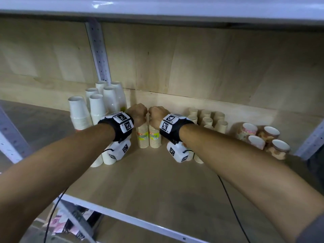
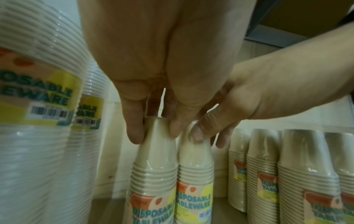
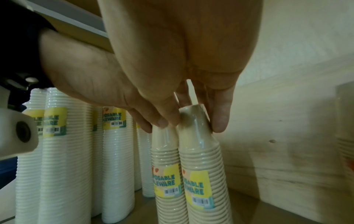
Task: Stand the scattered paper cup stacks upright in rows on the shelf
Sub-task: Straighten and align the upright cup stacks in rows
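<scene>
Two beige wrapped cup stacks stand upright side by side on the wooden shelf [image 1: 149,181], bottoms up. My left hand [image 1: 138,113] grips the top of the left stack [image 1: 142,137]; my right hand [image 1: 157,114] grips the top of the right stack [image 1: 154,138]. In the left wrist view, the left hand [image 2: 155,131] pinches the left stack [image 2: 155,166] between thumb and fingers, next to the right stack [image 2: 195,166]. In the right wrist view, the right hand [image 3: 197,121] pinches the right stack [image 3: 201,151], which touches the left stack [image 3: 165,151]. The knuckles nearly meet.
Tall white cup stacks [image 1: 98,109] stand in a group to the left. Beige stacks in rows [image 1: 210,120] stand to the right, and patterned cup stacks [image 1: 263,139] further right. A metal upright [image 1: 99,53] rises at the back left. An upper shelf [image 1: 157,7] hangs overhead.
</scene>
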